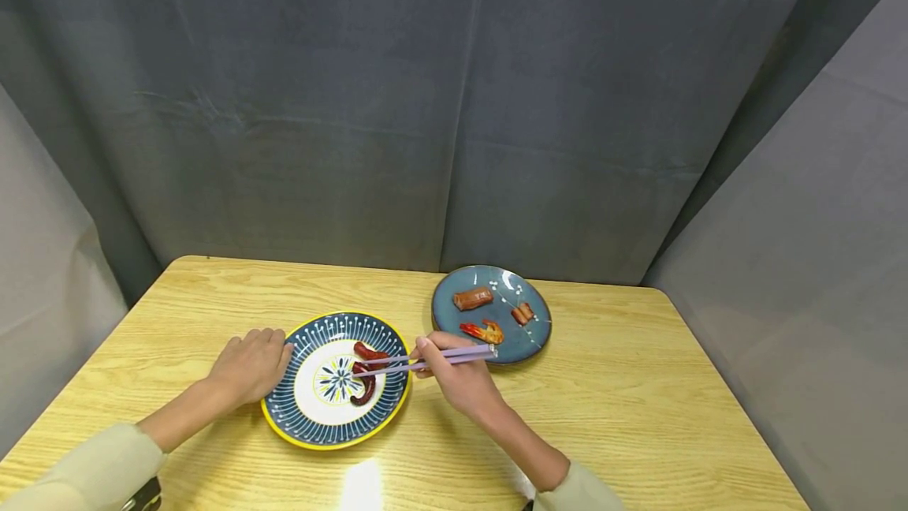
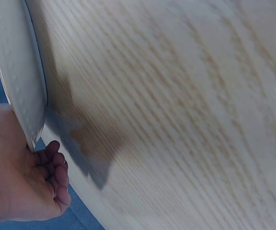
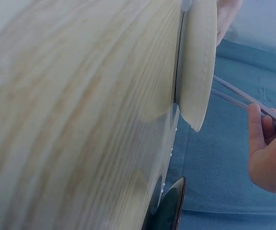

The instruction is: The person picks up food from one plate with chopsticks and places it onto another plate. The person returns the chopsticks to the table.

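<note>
My right hand (image 1: 461, 385) holds a pair of pale purple chopsticks (image 1: 454, 356) over the plate with the blue patterned rim and yellow edge (image 1: 336, 438). Their tips meet the dark red, curled sausage piece (image 1: 366, 393), right below another red sausage piece (image 1: 369, 352) on that plate's white middle. At the plate's left edge, my left hand (image 1: 250, 365) grips the rim, its fingers curled by the edge in the left wrist view. Seen from the right wrist, the chopsticks (image 3: 243, 95) slant in over the pale outer side of the plate (image 3: 195, 72).
A blue-grey plate (image 1: 443, 322) stands behind my right hand, bearing a brown roll (image 1: 473, 298), a shrimp (image 1: 484, 331) and small brown pieces (image 1: 522, 314). The wooden table (image 1: 624, 385) ends at a grey curtain (image 1: 340, 140), with pale cloth at both sides.
</note>
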A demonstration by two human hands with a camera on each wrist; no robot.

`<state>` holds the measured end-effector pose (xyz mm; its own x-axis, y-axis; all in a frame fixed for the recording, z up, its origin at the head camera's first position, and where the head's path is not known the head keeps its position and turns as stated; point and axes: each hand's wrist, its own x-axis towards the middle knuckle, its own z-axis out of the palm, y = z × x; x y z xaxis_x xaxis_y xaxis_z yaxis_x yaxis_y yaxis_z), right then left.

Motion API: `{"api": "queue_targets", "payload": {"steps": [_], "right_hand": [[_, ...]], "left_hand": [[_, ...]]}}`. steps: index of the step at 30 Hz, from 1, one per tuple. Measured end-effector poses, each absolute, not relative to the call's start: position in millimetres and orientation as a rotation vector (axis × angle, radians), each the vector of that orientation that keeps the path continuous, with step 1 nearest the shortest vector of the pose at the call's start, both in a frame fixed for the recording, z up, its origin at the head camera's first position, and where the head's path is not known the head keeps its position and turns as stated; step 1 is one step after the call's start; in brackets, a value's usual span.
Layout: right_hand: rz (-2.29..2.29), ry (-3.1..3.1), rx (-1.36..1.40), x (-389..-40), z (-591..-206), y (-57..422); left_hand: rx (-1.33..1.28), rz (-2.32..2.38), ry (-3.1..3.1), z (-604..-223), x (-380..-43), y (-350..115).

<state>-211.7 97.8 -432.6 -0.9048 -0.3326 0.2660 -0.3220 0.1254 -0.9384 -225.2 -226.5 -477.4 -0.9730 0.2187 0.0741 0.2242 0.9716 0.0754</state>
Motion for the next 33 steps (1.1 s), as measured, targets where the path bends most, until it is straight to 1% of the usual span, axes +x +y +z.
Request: {"api": "queue_targets", "payload": {"steps": [4, 9, 33], "right_hand": [[-1.991, 2.316, -0.692, -216, -443, 100], [-2.025, 2.265, -0.713, -217, -445, 103], [-2.078, 2.313, -0.618, -215, -435, 117]], "left_hand": [[-0.34, -0.135, -3.06, -478, -225, -226], [-0.345, -0.136, -3.057, -477, -225, -226], [-0.346, -0.146, -3.05, -477, -225, -227]]}}
